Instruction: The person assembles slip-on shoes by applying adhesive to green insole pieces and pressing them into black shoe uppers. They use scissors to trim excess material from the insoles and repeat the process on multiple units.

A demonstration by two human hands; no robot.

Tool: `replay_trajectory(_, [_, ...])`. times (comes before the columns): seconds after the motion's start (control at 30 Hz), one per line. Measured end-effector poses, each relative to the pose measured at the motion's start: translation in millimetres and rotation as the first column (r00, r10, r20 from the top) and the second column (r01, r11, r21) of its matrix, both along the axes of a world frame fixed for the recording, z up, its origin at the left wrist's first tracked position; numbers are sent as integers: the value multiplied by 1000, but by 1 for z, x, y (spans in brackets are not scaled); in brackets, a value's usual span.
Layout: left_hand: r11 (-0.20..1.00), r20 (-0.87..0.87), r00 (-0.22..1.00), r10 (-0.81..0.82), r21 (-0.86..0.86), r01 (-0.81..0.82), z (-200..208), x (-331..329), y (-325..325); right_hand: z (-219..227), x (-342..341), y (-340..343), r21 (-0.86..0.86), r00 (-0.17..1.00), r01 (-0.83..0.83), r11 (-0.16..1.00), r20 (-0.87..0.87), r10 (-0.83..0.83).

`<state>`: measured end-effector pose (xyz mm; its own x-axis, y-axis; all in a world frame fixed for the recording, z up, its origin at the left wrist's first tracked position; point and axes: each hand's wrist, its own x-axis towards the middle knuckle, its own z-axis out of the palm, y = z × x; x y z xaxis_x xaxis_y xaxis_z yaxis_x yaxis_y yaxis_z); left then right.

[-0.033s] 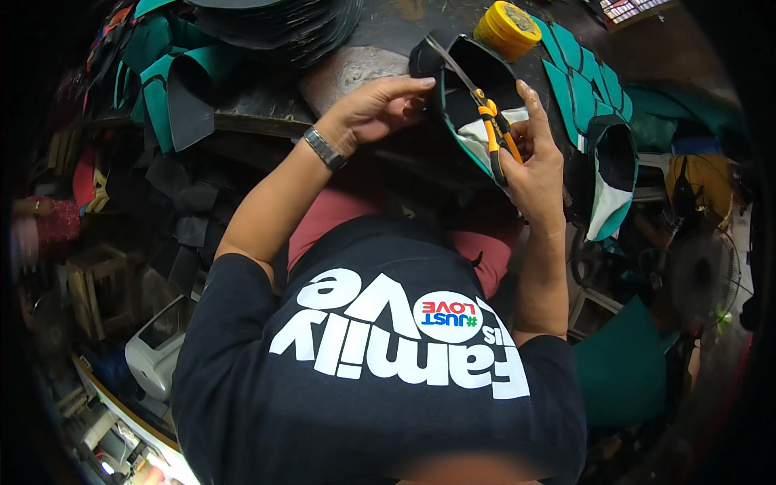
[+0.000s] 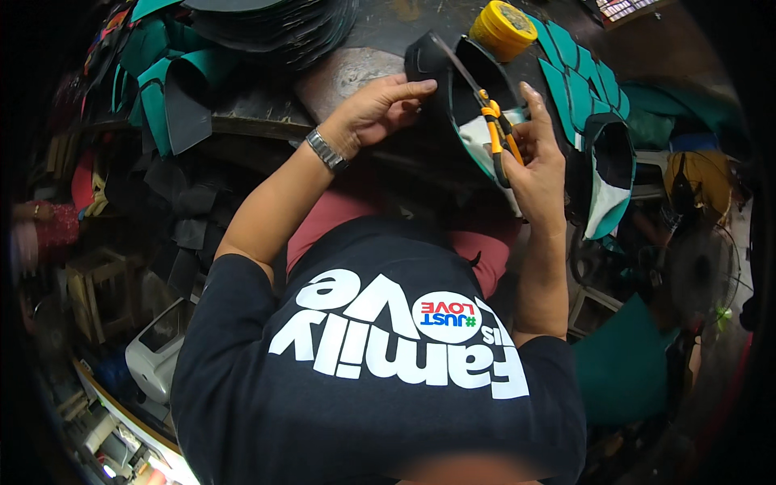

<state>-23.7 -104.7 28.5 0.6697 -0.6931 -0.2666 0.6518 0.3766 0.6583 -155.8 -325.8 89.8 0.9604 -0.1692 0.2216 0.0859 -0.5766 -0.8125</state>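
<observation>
My left hand (image 2: pixel 380 113) pinches the dark edge of a black and green shoe upper (image 2: pixel 427 58) between thumb and fingers. White lining (image 2: pixel 478 136) shows inside the upper. Yellow-and-black-handled scissors (image 2: pixel 498 133) are in my right hand (image 2: pixel 537 166), their blades pointing up and left across the upper's opening. My right index finger stretches up beside the upper, while the other fingers curl at the handles. Just how the blades meet the material is hard to make out.
A yellow round tub (image 2: pixel 503 31) stands behind the upper on the dark table (image 2: pixel 396 20). Stacked black sheets (image 2: pixel 279 28) and green-black pieces (image 2: pixel 174 89) lie to the left. More green pieces (image 2: pixel 578 73) and another shoe upper (image 2: pixel 610 174) are at the right. A fan (image 2: pixel 699 267) stands lower right.
The black edge at my left thumb has lifted and spread a little, and the scissors have shifted slightly right. Both hands keep their hold.
</observation>
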Motion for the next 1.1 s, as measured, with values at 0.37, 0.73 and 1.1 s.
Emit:
replay_trajectory(0.37, [955,649,704,290,-150,-256,55,-16,-21,13,-57,-46,-210,949,141,967,306,-72])
replay_trajectory(0.73, [960,806,543,234,-103,-261,74,-18,-14,15,-60,-38,99,986,24,995,162,-40])
replay_trajectory(1.1, [687,856,40,-515,440,-578,190,-47,-5,23,-79,-49,518,997,-77,852,55,57])
